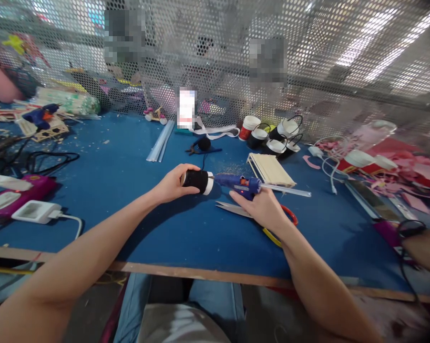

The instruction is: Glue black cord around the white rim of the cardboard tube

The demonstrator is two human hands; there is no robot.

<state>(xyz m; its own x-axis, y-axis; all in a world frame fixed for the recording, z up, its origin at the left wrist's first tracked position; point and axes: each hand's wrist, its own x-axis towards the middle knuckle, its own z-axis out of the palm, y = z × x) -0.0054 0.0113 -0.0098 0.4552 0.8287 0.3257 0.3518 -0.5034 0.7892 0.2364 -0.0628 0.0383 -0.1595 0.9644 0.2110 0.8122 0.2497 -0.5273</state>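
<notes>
My left hand [172, 183] grips a black paper cup [198, 181] lying on its side, white rim toward the right. My right hand [263, 206] holds a blue glue gun [238, 182] with its nozzle pointing left at the cup's rim. A clear glue stick [290, 191] sticks out of the gun's back to the right. Scissors with red and yellow handles [236, 209] lie on the blue table [129, 176] just under my right hand.
A stack of wooden sticks [270, 169] lies behind the gun, with several red, black and white cups [268, 133] further back. Clear glue sticks [161, 140] lie mid-table. Power strips [36, 212] and cables sit left. Pink scraps [397, 166] clutter the right. A perforated screen [236, 57] closes the back.
</notes>
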